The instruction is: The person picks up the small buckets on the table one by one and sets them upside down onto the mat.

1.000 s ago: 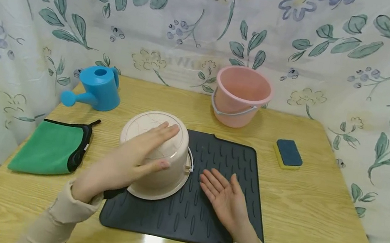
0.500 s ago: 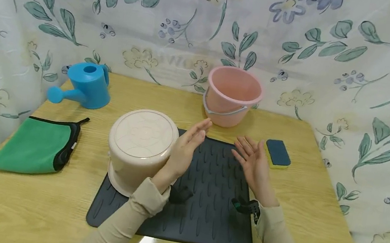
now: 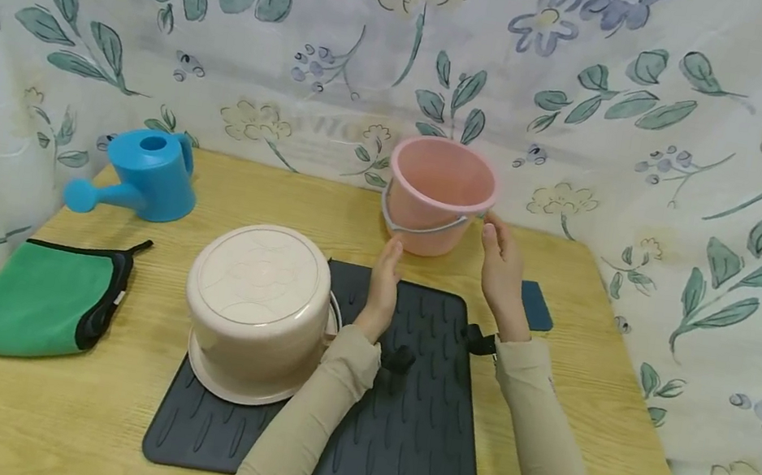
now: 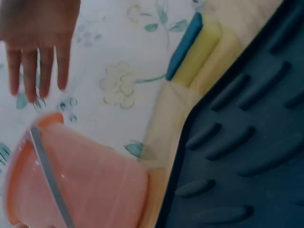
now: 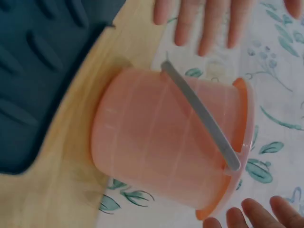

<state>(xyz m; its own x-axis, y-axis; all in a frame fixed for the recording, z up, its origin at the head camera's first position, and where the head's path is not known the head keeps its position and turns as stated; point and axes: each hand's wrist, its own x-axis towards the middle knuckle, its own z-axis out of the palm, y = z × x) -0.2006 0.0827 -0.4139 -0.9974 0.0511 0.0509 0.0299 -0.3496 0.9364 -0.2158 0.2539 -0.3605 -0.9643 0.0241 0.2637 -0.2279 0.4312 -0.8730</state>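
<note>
A pale pink plastic bucket [image 3: 432,212] with a grey handle [image 3: 426,232] is stood upright on the light wood-grain table [image 3: 612,469], at about 1 o'clock from the black ridged rectangular mat [image 3: 422,408] (12 o'clock being the far side). The left hand [image 3: 382,293] is held at 7 o'clock from the bucket, with its fingers extended and nothing gripped. The right hand [image 3: 503,274] is held at about 4 o'clock, its fingers loosely extended and nothing gripped; its fingertips are brought close to the rim, though whether contact is made cannot be told. Between the two hands a wide gap is left.

On the mat, toward its 10 o'clock corner, an inverted beige plastic pail [image 3: 259,310] is set. From this pail, a blue plastic watering can [image 3: 153,179] is placed at 10 o'clock and a green fabric piece with black edging [image 3: 39,297] at 9 o'clock. Beside the right hand, a blue-and-yellow rectangular sponge [image 3: 537,306] is partly hidden. At 12 o'clock, the table is backed by a white floral-printed curtain [image 3: 383,24].
</note>
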